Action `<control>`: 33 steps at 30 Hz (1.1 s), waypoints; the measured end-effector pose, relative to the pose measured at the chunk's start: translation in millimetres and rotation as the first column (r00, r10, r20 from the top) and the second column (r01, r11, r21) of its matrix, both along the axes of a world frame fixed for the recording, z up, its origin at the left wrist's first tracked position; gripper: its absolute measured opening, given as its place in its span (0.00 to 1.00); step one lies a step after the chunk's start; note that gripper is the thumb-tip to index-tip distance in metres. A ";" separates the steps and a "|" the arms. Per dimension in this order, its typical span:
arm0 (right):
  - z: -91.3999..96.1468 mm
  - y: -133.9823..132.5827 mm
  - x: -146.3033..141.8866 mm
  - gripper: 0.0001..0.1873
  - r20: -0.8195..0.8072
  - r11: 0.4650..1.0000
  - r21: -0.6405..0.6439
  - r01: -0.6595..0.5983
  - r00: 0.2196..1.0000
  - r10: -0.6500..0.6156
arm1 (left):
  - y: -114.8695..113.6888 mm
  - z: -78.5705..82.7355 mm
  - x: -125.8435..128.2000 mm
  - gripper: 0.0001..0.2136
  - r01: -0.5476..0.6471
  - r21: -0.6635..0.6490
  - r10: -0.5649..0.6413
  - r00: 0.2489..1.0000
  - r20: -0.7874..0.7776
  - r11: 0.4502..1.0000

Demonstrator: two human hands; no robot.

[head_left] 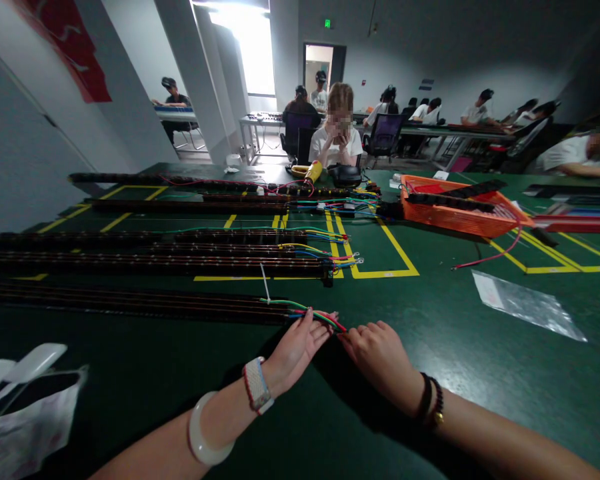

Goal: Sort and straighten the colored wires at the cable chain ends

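A bundle of red, green and blue wires point(325, 315) comes out of the right end of the nearest long black strip point(130, 303). My left hand point(300, 343) holds the bundle close to the strip's end, palm turned up, the wires lying between thumb and fingers. Just to the right, my right hand point(377, 353) is closed on the wire ends, with its fingers curled and the tips hidden. A white cable tie point(265, 282) sticks up from the strip near the start of the green wire.
More long dark wired strips point(230, 261) lie farther back on the green table point(460, 400). An orange basket point(445, 217) holds black pieces, and a clear plastic bag point(527, 303) lies at right. A yellow-handled tool point(313, 171) rests before a seated person point(336, 143). White packaging point(35, 413) sits at left.
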State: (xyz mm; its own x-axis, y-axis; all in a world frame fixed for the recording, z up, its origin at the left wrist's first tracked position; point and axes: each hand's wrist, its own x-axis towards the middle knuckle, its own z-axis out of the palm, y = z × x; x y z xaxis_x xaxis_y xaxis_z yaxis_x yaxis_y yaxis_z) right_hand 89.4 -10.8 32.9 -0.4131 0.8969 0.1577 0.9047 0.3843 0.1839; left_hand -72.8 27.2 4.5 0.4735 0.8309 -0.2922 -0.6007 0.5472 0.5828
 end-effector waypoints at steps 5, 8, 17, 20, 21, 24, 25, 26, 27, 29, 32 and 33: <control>-4.6 -2.8 3.9 0.17 -0.102 0.995 -0.102 0.017 0.994 -0.028 | -0.7 0.6 0.4 0.12 0.006 0.000 -0.006 1.000 -0.013 1.000; -5.5 -6.4 5.4 0.18 -0.152 0.999 -0.055 -0.001 0.988 -0.008 | -1.2 2.0 1.3 0.11 -0.012 -0.009 0.012 1.000 -0.014 1.000; 29.0 15.9 14.2 0.18 -0.093 0.988 0.152 -0.022 0.995 0.037 | -2.8 6.3 -1.3 0.16 0.017 -0.030 -0.018 0.999 -0.049 0.999; 31.6 44.0 22.2 0.20 -0.075 0.991 0.110 0.070 0.995 -0.062 | -2.6 9.0 -2.0 0.13 0.012 -0.052 -0.015 0.998 -0.058 0.999; 29.2 52.9 24.1 0.20 -0.066 0.994 0.077 0.083 0.995 -0.078 | -2.3 9.8 -1.9 0.12 0.012 -0.066 -0.016 0.998 -0.066 0.998; 16.2 71.9 26.3 0.21 -0.049 0.996 -0.004 0.088 0.995 -0.088 | -1.0 10.7 -1.2 0.10 -0.003 -0.096 -0.004 0.997 -0.075 0.995; 11.7 75.2 26.0 0.21 -0.048 0.996 -0.019 0.084 0.995 -0.084 | -0.7 10.5 -1.0 0.10 -0.009 -0.095 0.002 0.998 -0.070 0.995; 7.8 77.0 25.6 0.20 -0.048 0.997 -0.028 0.078 0.996 -0.079 | -0.4 10.3 -0.8 0.10 -0.010 -0.091 0.004 0.998 -0.061 0.996; 4.8 77.7 25.2 0.20 -0.046 0.997 -0.036 0.072 0.996 -0.073 | -0.2 9.9 -0.8 0.10 -0.005 -0.085 0.001 0.999 -0.052 0.996; 2.1 76.7 25.3 0.18 -0.040 0.997 -0.049 0.064 0.997 -0.066 | 0.1 9.0 -0.9 0.10 0.005 -0.075 -0.009 0.999 -0.041 0.997; 6.5 72.9 27.5 0.19 -0.037 0.995 -0.084 0.046 0.998 -0.050 | 0.1 6.8 -1.5 0.10 0.004 -0.074 -0.007 0.999 -0.045 0.997; 9.9 71.3 28.1 0.20 -0.045 0.994 -0.100 0.036 0.998 -0.040 | 0.2 5.9 -1.7 0.10 0.003 -0.077 -0.007 0.999 -0.048 0.997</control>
State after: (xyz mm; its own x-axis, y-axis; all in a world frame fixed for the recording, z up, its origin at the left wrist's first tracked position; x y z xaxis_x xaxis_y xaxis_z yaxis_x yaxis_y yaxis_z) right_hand 117.5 60.5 42.9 -0.3728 0.9239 0.0859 0.9257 0.3638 0.1037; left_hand -74.5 27.3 10.4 0.4613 0.8028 -0.3777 -0.5705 0.5944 0.5668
